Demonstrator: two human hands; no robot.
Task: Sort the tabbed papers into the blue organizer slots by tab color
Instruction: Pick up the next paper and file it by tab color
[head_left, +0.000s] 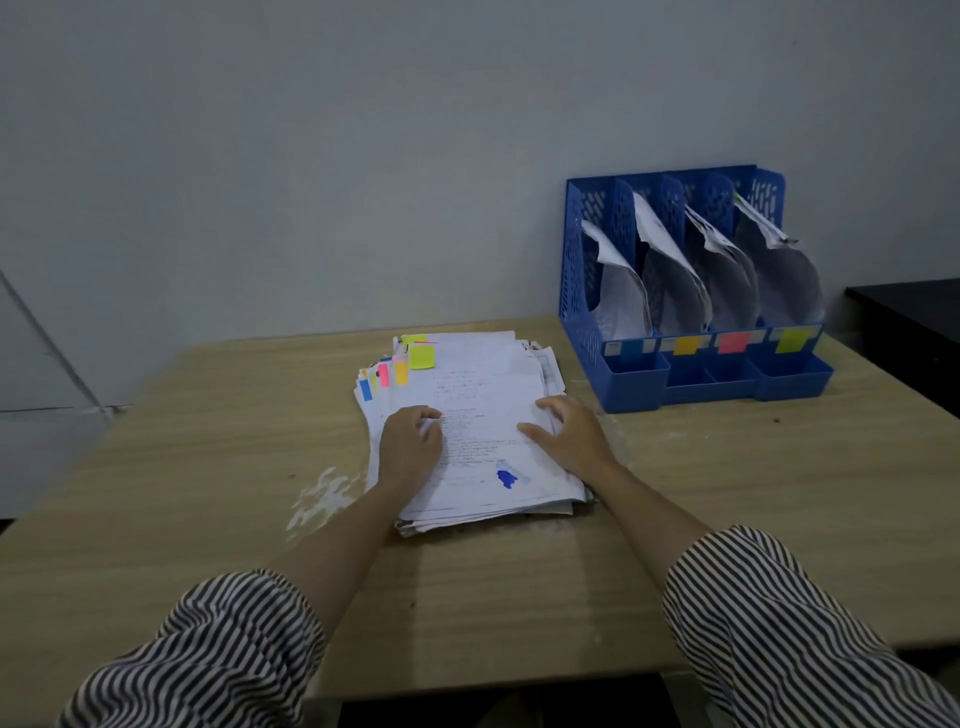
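Both hands rest loose on paper stack (483, 415), grasping nothing: left hand (410, 441), right hand (569, 434). Advice: peel top sheet only, read tab (421, 356), match organizer (696, 358) label.

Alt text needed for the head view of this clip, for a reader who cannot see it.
Both hands rest on a stack of tabbed papers on a wooden table, the left hand with curled fingers, the right hand spread flat. To the right stands a blue organizer whose four slots already hold papers, labelled blue, orange, pink and yellow-green.
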